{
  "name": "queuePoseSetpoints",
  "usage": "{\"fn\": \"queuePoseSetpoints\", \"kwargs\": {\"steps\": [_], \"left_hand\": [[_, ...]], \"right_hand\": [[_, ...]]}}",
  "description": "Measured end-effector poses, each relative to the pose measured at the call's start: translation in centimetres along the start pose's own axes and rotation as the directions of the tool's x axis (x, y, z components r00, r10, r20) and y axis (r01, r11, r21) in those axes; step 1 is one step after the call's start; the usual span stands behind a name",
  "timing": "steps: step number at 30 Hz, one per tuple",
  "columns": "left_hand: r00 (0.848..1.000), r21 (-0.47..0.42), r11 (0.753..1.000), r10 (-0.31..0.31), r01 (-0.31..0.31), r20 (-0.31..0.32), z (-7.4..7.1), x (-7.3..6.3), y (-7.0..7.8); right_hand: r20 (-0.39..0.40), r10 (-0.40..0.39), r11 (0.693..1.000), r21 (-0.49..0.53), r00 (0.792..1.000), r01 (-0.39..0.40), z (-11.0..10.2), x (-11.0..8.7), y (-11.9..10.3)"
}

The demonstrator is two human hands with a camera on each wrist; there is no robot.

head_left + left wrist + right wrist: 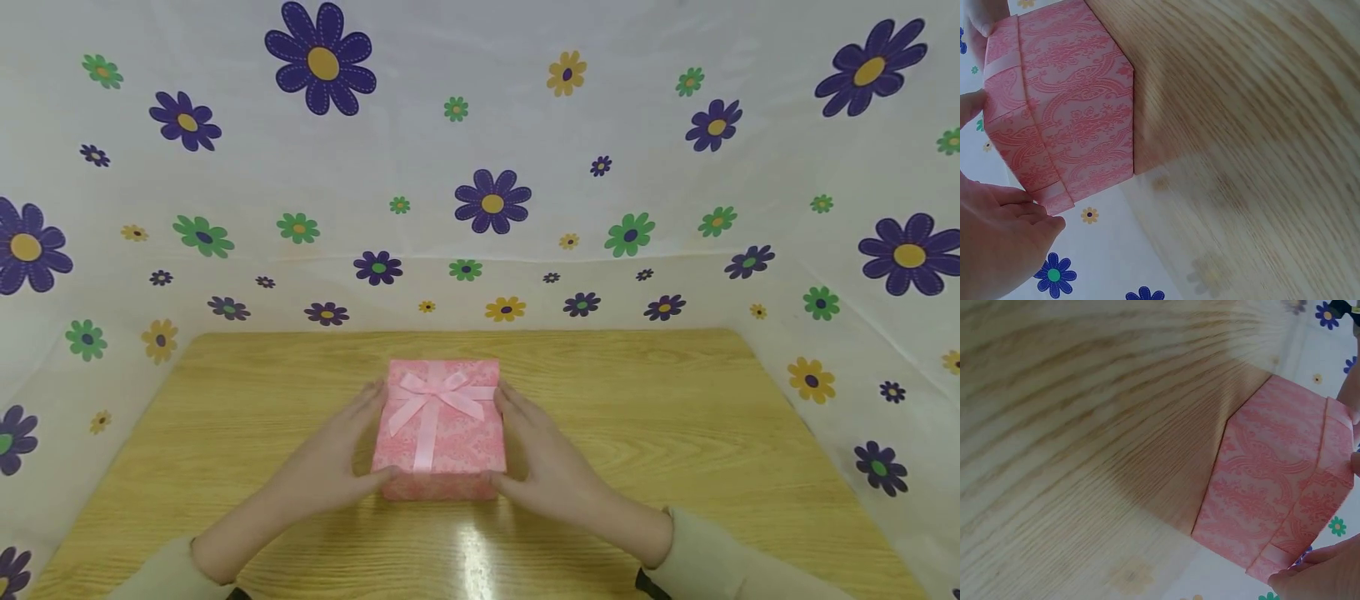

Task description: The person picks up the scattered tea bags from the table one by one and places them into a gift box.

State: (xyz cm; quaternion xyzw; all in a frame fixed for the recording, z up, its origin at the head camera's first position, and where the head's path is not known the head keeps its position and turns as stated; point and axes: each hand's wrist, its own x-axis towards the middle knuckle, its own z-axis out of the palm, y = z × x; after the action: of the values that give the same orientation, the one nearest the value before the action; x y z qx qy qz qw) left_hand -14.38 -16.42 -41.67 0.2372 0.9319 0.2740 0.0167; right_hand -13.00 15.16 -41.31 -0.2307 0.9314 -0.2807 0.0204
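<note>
A pink patterned gift box (468, 433) stands on the wooden table, its lid on. A pale pink ribbon with a bow (433, 393) crosses the lid. My left hand (326, 462) grips the lid's left side, thumb at the near corner and fingers farther back. On the opposite side my right hand (551, 462) holds the lid the same way. Both wrist views show the box's side wall (1085, 112) and the lid's lower edge. In the right wrist view, bent fingertips (1282, 575) touch the lid's far corner.
The wooden table (645, 417) has a wood-grain top. A white cloth (405, 158) printed with purple, green and yellow flowers hangs behind it and along both sides. Light reflects off the table (474, 550) in front of the box.
</note>
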Motion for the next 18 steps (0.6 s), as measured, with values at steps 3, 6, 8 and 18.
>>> {"fn": "queuePoseSetpoints", "kwargs": {"steps": [3,6,8,18], "left_hand": [[1.0,0.059,0.998,0.03,-0.03,0.009,0.2,-0.1,-0.1],[0.997,0.163,0.984,0.073,-0.074,0.011,0.5,-0.2,-0.3],[0.994,0.25,0.962,0.109,-0.109,0.013,0.7,-0.2,-0.5],[0.977,0.466,0.862,0.214,-0.199,0.022,1.1,-0.2,-0.8]], "right_hand": [[-0.001,-0.038,0.998,-0.054,0.999,0.038,0.2,0.0,0.3],[0.007,-0.065,0.993,-0.099,0.998,0.066,0.2,-0.1,0.4],[0.014,-0.084,0.987,-0.134,0.996,0.085,0.2,-0.1,0.5],[0.043,-0.144,0.94,-0.307,0.989,0.15,0.5,-0.3,0.8]]}}
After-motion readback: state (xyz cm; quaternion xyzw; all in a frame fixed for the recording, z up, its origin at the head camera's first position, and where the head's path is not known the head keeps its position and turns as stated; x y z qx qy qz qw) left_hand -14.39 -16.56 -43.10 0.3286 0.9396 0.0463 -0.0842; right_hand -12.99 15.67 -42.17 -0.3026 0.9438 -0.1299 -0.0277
